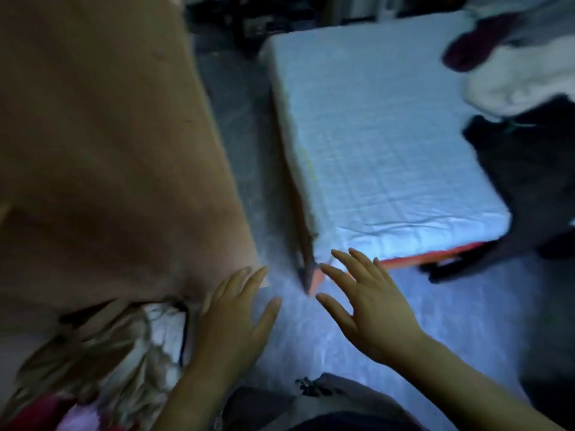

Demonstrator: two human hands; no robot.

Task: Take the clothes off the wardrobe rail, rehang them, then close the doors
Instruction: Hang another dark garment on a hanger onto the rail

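A tan wardrobe door point(102, 157) fills the left half of the view. Below its lower edge, hanging clothes point(102, 353) show in beige, white and red. My left hand point(236, 315) is spread with straight fingers, its fingertips at the door's lower right corner. My right hand point(364, 303) hovers flat and empty to the right, over the floor near the bed's corner. Neither hand holds anything. The rail itself is hidden.
A bed with a pale blue quilted mattress point(382, 135) and an orange frame edge stands to the right. White, dark red and black clothes point(522, 76) lie heaped at its far right. A grey floor point(420, 321) runs between wardrobe and bed.
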